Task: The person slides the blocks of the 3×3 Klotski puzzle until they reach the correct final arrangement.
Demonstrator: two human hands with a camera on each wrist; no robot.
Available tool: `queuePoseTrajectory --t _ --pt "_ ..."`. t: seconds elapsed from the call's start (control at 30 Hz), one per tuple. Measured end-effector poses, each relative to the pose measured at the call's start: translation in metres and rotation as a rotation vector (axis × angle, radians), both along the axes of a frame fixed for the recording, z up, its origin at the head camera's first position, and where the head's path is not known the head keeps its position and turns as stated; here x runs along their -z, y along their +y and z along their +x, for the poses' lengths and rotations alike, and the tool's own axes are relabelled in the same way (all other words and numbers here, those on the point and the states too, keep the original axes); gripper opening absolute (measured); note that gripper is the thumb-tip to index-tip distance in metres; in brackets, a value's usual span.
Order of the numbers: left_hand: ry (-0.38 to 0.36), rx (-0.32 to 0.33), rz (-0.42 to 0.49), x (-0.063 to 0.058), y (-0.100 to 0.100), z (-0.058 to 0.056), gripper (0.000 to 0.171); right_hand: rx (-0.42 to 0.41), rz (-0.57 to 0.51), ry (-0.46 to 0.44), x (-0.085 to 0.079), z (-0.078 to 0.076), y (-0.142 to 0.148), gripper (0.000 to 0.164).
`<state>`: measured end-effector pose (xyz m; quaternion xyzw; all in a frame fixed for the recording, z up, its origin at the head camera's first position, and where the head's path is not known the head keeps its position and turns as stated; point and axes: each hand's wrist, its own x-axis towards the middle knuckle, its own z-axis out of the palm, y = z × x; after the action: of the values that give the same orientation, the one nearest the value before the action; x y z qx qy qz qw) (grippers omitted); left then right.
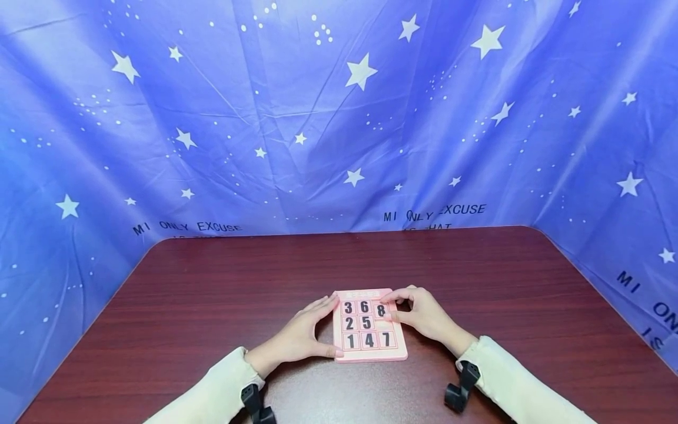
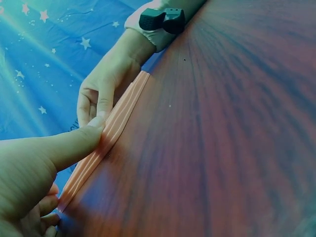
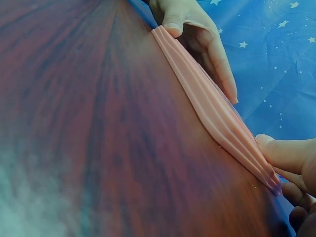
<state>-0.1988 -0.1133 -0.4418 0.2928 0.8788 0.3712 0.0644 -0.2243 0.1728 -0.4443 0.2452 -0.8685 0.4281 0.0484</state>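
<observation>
Head view: starry cloth [image 1: 312, 88] backs a table [image 1: 238, 282]; left fingers [image 1: 324, 306] and right fingers [image 1: 397, 294] grip a puzzle [image 1: 366, 323].

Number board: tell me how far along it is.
Apparently done: the left column reads 1, 2, 3 upward, the middle column 4, 5, 6, and the 7 tile sits bottom right. In hand: the right hand is at the 8 tile, slightly lower than its row, while the left hand touches the left side of the number board. Remaining, probably: bringing 8 down into the gap above 7.
</observation>
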Motion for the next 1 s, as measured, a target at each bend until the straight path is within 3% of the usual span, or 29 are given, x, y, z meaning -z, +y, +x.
queuePoseTrajectory --t 0.4,1.0 --pt "0.013 0.011 -0.016 -0.0013 -0.0017 -0.0007 0.099 0.045 -0.036 0.037 -0.0017 -0.0020 -0.0039 0.022" --pt "0.017 0.023 -0.016 -0.0012 -0.0010 -0.0015 0.099 0.062 -0.058 0.020 0.0013 -0.0037 -0.0038 0.022"
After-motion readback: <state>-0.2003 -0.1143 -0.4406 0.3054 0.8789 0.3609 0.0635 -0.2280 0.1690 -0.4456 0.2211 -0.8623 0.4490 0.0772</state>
